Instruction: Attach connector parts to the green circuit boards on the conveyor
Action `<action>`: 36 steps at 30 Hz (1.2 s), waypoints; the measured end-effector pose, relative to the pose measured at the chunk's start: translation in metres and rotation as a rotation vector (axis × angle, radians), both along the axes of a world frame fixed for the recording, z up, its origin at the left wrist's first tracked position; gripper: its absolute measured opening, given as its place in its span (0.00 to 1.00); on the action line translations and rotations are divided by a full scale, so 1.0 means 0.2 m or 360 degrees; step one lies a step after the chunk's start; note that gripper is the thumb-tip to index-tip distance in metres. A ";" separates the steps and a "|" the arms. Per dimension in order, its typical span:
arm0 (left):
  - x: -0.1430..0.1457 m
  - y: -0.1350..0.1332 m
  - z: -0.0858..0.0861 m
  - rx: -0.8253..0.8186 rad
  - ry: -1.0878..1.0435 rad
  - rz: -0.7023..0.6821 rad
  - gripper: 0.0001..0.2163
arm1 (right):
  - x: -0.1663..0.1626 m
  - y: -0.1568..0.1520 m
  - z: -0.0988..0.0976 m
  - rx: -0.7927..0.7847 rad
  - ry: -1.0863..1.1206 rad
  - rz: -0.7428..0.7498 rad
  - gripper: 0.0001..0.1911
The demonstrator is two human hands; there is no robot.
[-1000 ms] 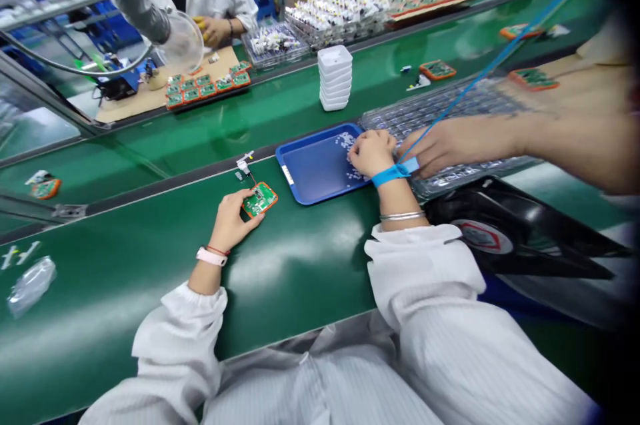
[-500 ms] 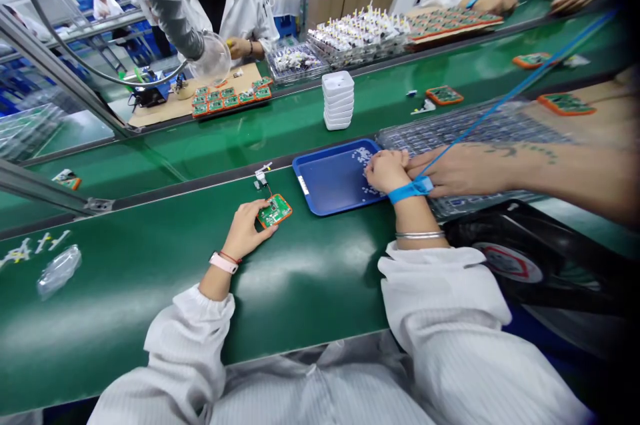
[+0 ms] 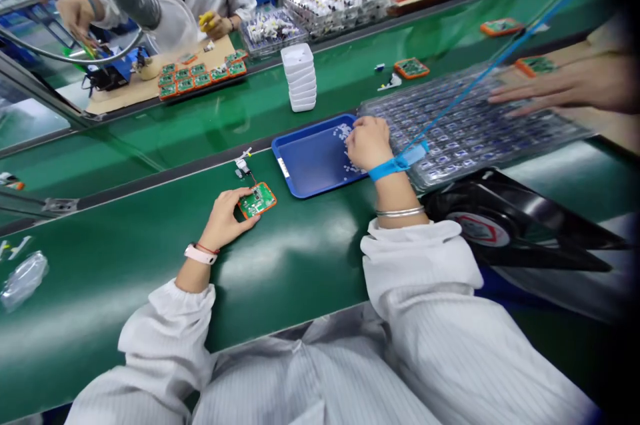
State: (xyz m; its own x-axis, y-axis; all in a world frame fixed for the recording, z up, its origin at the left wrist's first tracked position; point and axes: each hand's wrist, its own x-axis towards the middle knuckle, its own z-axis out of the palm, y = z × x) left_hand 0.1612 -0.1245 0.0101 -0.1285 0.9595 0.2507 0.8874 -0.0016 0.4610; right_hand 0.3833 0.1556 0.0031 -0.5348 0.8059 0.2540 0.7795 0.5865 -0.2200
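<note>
My left hand (image 3: pixel 226 217) grips the left side of a green circuit board (image 3: pixel 261 198) in an orange frame, thumb on the near edge and fingers on the far one. The board lies on the green work surface. A thin wire runs from it to a small white connector part (image 3: pixel 243 166). Over the right end of a blue tray (image 3: pixel 313 175), my right hand (image 3: pixel 369 142) is closed with its fingers curled down. Small white pieces (image 3: pixel 344 132) lie scattered there. Whatever its fingertips pinch is hidden.
Right of the tray lies a clear plastic tray of small parts (image 3: pixel 450 125), with a co-worker's hand (image 3: pixel 570 86) above it. A black fan-like device (image 3: pixel 520 218) stands near my right forearm. White trays (image 3: pixel 300 78) are stacked behind. A plastic bag (image 3: pixel 25 278) lies far left.
The whole view has shifted, so things sit further left and higher. The co-worker's hand has drawn away to the right from beside my right hand. My left hand keeps its hold on the board.
</note>
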 end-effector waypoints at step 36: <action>-0.01 0.14 0.00 -0.0075 -0.0559 0.0370 0.06 | -0.53 -0.72 -0.07 -0.0816 0.0637 0.0982 0.11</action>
